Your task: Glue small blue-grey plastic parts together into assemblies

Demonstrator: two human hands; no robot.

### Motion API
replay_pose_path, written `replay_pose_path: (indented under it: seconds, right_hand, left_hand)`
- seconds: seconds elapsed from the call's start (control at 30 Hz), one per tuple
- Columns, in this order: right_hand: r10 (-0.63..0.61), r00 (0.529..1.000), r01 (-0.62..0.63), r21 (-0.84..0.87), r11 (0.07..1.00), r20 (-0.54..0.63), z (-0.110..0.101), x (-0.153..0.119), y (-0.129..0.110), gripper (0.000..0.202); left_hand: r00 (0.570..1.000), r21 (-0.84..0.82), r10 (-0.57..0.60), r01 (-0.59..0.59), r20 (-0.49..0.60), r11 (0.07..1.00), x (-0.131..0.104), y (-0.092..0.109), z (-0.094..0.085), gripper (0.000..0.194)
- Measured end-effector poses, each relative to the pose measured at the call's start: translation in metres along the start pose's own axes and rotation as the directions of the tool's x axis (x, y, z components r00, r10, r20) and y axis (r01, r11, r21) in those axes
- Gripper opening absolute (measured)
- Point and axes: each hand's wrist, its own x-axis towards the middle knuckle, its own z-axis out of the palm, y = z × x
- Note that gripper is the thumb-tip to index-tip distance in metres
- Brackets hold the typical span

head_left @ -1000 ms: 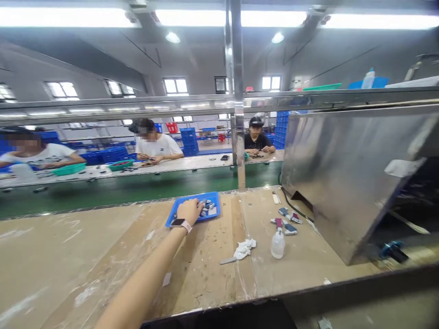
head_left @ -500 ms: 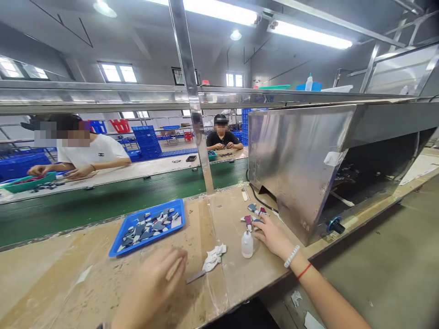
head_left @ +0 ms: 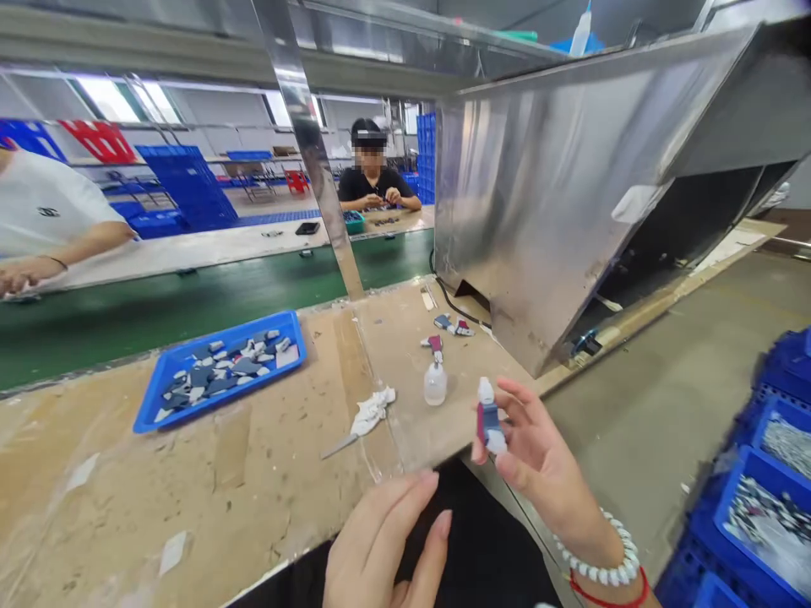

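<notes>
Head cam: right hand (head_left: 538,456) grips small part (head_left: 489,420), left hand (head_left: 386,545) open; bottle (head_left: 434,382), rag (head_left: 372,409), blue tray (head_left: 158,393) nearby.

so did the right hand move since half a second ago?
Yes. The right hand left the table beside the small bottle and now is raised nearer the body, past the table edge, holding a small blue and white part.

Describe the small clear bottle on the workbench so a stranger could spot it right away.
Start at the big steel hood on the workbench. In front of it stands the small clear bottle, right of a crumpled white rag. It alone stands upright.
</notes>
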Motion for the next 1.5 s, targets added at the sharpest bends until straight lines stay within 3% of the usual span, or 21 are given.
replay_pose_path:
  seconds: [0.07,0.2,0.4,0.63,0.83,0.97,1.1,1.17,1.23,1.33,1.43,1.5]
  right_hand:
    - [0.084,0.992,-0.093,0.09,0.992,0.098,0.02,-0.013,-0.004,0.069]
    - [0.24,0.947,-0.264,0.088,0.961,0.213,0.039,-0.031,-0.004,0.07]
    - [0.237,0.954,-0.24,-0.005,0.971,0.185,0.049,-0.038,0.002,0.063]
    - [0.127,0.98,-0.127,-0.013,0.992,0.15,0.056,-0.038,0.006,0.055]
    - [0.274,0.957,-0.281,0.078,0.956,0.092,0.062,-0.045,0.019,0.06]
    - [0.336,0.923,-0.368,0.179,0.912,0.185,0.053,-0.043,0.021,0.056]
    - [0.402,0.872,-0.409,-0.036,0.912,0.277,0.04,-0.04,0.011,0.025]
    - [0.322,0.903,-0.271,-0.205,0.94,0.283,0.041,-0.039,0.006,0.019]
    - [0.105,0.955,0.005,-0.37,0.929,0.278,0.047,-0.039,0.003,0.017]
    - [-0.224,0.941,0.326,-0.501,0.802,0.254,0.058,-0.041,0.006,0.014]
    - [-0.328,0.912,0.409,-0.521,0.749,0.245,0.064,-0.043,0.009,0.019]
    - [-0.337,0.898,0.438,-0.518,0.734,0.282,0.064,-0.044,0.008,0.023]
  left_hand:
    - [0.999,-0.048,-0.028,0.03,0.033,0.998,0.007,0.007,-0.001,0.037]
    - [0.997,-0.115,-0.066,0.071,0.04,0.991,0.008,0.014,-0.009,0.041]
    - [0.997,-0.079,-0.07,0.068,-0.024,0.995,-0.005,0.017,-0.023,0.032]
    - [1.0,-0.036,-0.017,0.016,-0.02,0.999,-0.009,0.016,-0.023,0.033]
    - [0.999,0.031,0.048,-0.048,0.008,0.998,-0.017,0.01,-0.022,0.038]
    - [0.993,-0.15,-0.075,0.088,0.086,0.985,-0.012,0.009,-0.035,0.036]
    - [0.954,-0.393,-0.135,0.236,0.268,0.889,-0.006,0.003,-0.05,0.032]
    - [0.945,-0.402,-0.131,0.25,0.299,0.881,-0.009,-0.001,-0.053,0.035]
    - [0.941,-0.391,-0.173,0.282,0.291,0.876,-0.016,-0.003,-0.051,0.039]
    - [0.928,-0.398,-0.34,0.371,0.15,0.839,-0.024,0.001,-0.043,0.041]
    - [0.941,-0.398,-0.335,0.29,-0.047,0.87,-0.025,0.009,-0.039,0.033]
    - [0.955,-0.371,-0.279,0.226,-0.096,0.901,-0.024,0.013,-0.039,0.029]
